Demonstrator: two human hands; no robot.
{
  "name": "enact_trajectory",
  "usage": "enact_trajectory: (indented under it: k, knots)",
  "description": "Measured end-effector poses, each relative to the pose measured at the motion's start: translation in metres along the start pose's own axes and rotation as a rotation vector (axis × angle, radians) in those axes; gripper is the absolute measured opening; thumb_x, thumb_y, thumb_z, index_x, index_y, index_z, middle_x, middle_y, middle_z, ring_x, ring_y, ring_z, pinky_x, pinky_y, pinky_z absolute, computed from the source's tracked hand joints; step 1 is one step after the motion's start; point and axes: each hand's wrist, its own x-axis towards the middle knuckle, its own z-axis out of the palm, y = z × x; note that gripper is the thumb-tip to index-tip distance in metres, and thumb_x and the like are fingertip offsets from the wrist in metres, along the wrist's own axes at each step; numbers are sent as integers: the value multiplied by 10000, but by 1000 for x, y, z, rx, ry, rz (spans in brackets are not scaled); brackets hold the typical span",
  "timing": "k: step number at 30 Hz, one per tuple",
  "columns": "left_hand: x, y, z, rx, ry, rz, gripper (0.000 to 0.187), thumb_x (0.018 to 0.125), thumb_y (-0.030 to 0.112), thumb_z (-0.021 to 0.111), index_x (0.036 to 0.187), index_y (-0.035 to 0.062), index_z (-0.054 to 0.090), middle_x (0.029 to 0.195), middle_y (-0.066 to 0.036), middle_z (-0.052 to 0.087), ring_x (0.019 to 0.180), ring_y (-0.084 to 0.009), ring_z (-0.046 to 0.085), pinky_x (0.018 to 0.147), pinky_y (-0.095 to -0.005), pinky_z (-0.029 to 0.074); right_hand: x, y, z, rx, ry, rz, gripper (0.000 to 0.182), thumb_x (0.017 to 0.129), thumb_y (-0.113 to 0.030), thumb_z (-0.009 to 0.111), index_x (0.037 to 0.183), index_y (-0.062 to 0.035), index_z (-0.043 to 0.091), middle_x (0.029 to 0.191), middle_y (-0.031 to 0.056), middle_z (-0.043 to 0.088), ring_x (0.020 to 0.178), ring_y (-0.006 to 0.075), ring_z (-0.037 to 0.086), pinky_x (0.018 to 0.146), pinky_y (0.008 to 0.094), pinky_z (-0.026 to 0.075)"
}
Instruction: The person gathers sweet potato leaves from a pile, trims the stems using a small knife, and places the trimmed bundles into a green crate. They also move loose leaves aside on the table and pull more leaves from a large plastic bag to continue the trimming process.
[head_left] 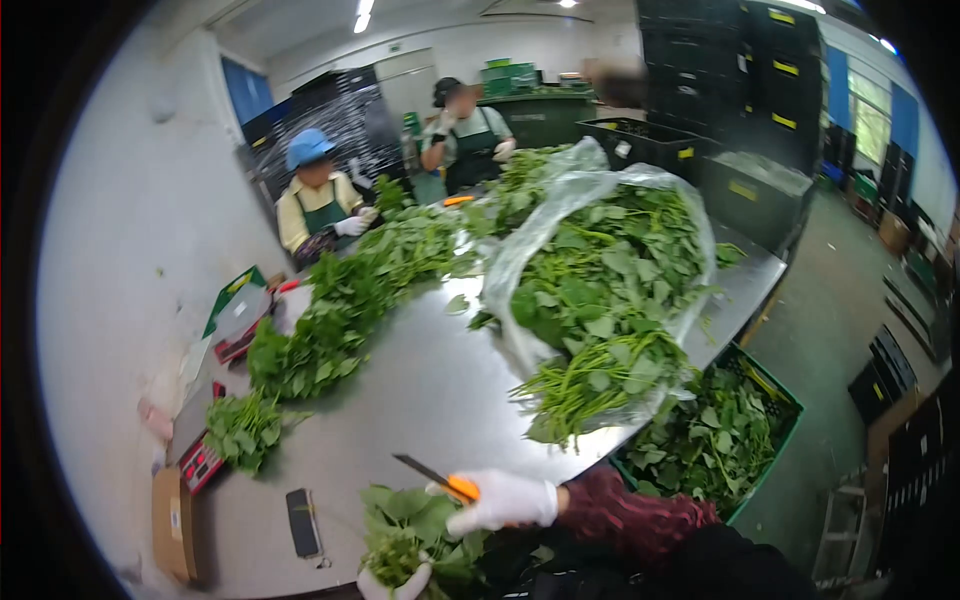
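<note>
My right hand [505, 502], in a white glove, is closed around the orange handle of a knife [462, 487] whose dark blade points up and left. Low in the view, my left hand [395, 583], also gloved, grips a bunch of leafy greens [400, 530] by its lower part; the frame edge partly hides this hand. The right hand is against the bunch's right side. Beyond them, an open clear plastic bag [520, 235] full of greens lies on the metal table [400, 400].
A row of greens [320, 320] runs along the table's left side. A phone [303, 522], a cardboard box [172, 525] and red scales [200, 465] are at left. A green crate [785, 425] of leaves stands at right. Two people [318, 200] [470, 140] work at the far side.
</note>
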Motion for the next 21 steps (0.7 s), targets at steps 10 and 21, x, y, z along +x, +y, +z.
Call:
enact_trajectory:
  k: [10, 21]
  knots:
    - [-1, 18, 223, 168, -658, 400, 474, 674, 126, 744, 1103, 5, 583, 945, -188, 645, 909, -299, 645, 774, -334, 494, -145, 104, -32, 60, 898, -56, 502, 727, -215, 785, 1139, -11, 585, 958, 19, 624, 887, 75, 550, 818, 231, 449]
    - [11, 17, 310, -144, -1383, -319, 716, 660, 130, 814, 1262, 20, 442, 1240, -60, 496, 1167, -134, 417, 1008, -279, 308, -197, 145, -77, 41, 1421, 34, 370, 682, -306, 763, 782, 13, 603, 646, 87, 598, 572, 118, 522, 564, 284, 453]
